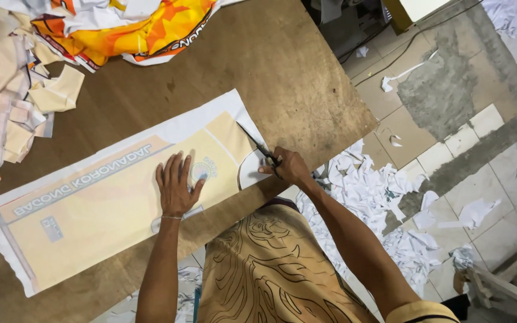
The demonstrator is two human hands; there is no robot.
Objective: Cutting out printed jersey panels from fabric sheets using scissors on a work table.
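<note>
Many cut cream fabric pieces (7,107) lie at the far left of the brown wooden table (282,66). Next, the left hand (176,185) presses flat, fingers spread, on the long cream printed fabric panel (91,203), probably to stop sliding. Right hand (288,167) grips black scissors (257,145) at the panel's right end, near the table edge; white scraps (378,191) cover the floor.

Tan line-patterned shirt (270,263), thin wrist bracelet (172,218) — bare forearms
</note>
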